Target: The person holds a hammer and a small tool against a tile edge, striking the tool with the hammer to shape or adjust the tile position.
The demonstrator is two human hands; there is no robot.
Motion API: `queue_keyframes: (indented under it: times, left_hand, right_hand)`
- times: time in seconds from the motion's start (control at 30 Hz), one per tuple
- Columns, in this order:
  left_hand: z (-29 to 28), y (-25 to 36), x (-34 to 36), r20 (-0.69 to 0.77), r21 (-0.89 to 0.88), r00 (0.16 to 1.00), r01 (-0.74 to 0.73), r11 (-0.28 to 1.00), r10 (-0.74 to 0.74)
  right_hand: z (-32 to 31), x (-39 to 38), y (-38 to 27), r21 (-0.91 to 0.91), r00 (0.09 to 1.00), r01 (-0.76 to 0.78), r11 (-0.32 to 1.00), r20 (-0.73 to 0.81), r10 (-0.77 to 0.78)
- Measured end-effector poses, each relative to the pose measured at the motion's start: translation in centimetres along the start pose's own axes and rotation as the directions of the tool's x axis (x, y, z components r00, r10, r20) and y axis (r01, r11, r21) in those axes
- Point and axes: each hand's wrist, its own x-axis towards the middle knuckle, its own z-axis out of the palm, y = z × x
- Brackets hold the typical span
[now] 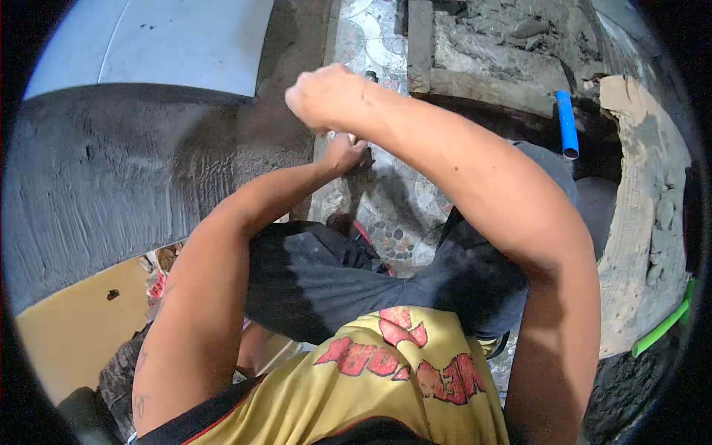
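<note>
My right hand (322, 97) is closed in a fist, raised in front of the grey plastered face. Its fingers curl away from view, so whatever it grips is hidden. A small dark round end (371, 76) shows just beyond my right wrist; I cannot tell whether it belongs to something in that hand. Lower down, my left hand (345, 153) is closed over the pebble-patterned floor (404, 241), close to the foot of the plaster. A pale tip pokes out at its thumb and a dark bit below its fingers, too little to name.
Grey ridged mortar (111, 170) spreads over the left side, under a large white tile (185, 44). At the right stand a mortar-caked frame (489, 85), a blue pipe (567, 126), a torn cement-smeared sheet (630, 222) and a green pipe (664, 326). My bent knees (475, 285) flank the floor strip.
</note>
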Motion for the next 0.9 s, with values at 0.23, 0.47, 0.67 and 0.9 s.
queue_keyframes:
  times: [0.23,0.47,0.67,0.9]
  left_hand:
    - [1.6,3.6,0.8,0.005,0.114,0.995,0.095,0.989,-0.096]
    - [-0.7,8.8,1.7,0.213,0.201,0.962,0.127,0.971,-0.17]
    - [-8.8,10.1,0.7,0.612,0.522,0.768,-0.216,0.825,-0.186]
    - [-15.8,27.1,-13.9,0.719,0.287,0.606,-0.705,0.649,0.34]
  right_hand:
    - [2.8,1.2,6.1,0.031,0.99,-0.114,0.993,-0.078,0.116]
    - [4.1,2.3,8.5,-0.048,0.986,-0.157,0.986,0.044,0.159]
    - [6.9,11.3,11.4,0.706,0.859,-0.512,0.49,0.418,0.295]
    - [6.8,21.6,12.0,0.883,0.816,0.325,-0.34,-0.08,0.572]
